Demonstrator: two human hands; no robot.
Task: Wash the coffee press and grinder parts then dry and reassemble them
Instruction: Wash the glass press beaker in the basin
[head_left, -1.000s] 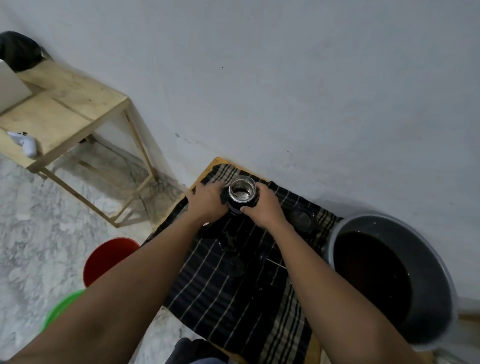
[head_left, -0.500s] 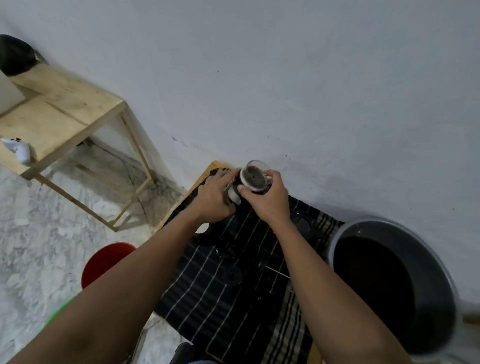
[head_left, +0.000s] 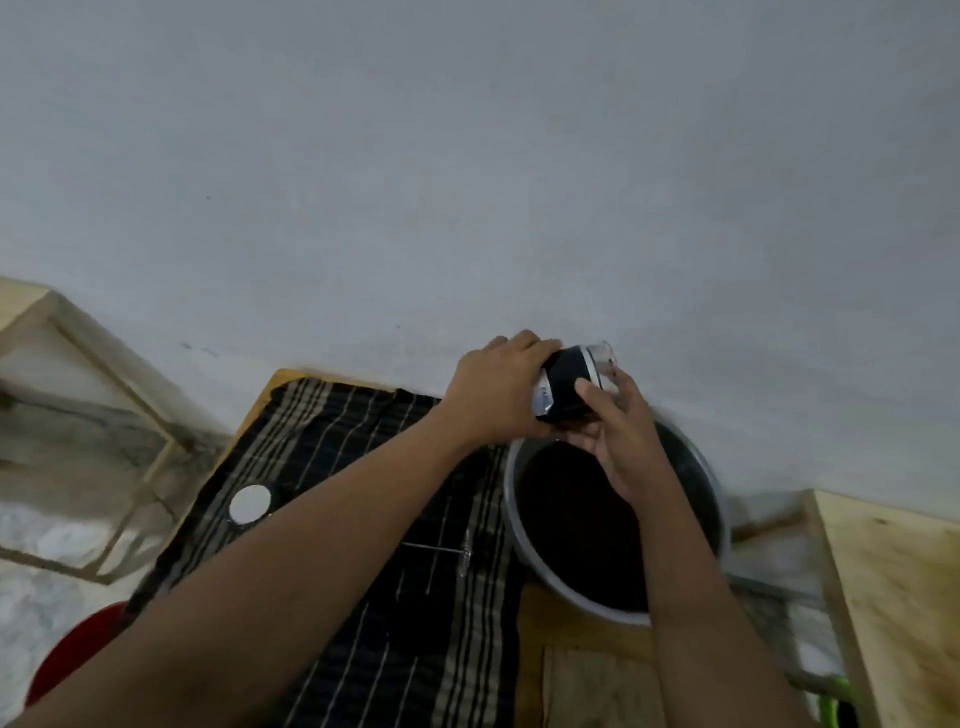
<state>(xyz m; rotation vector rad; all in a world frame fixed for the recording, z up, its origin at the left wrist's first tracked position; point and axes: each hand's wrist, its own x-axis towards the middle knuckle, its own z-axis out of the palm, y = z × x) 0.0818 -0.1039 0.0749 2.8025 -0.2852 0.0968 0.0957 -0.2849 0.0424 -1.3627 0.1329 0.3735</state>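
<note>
A black and silver grinder body (head_left: 567, 387) with a clear rim is tipped on its side above the far edge of a grey basin (head_left: 511, 499) of dark water. My left hand (head_left: 493, 389) grips its base end. My right hand (head_left: 613, 431) holds it from below, thumb across the black sleeve. On the dark striped cloth (head_left: 332, 467) lie a round silver lid (head_left: 250, 502) and a thin metal rod (head_left: 436, 546) with a disc at its end.
The cloth covers a low wooden board (head_left: 587, 670) against a white wall. A wooden frame stand (head_left: 104, 415) is at the left, a red bowl (head_left: 78, 654) at the lower left, a wooden panel (head_left: 904, 597) at the right. Marble floor surrounds it.
Both hands lifted the grinder body off the cloth, carried it to the right and tipped it sideways over the basin. The view has shifted right with it.
</note>
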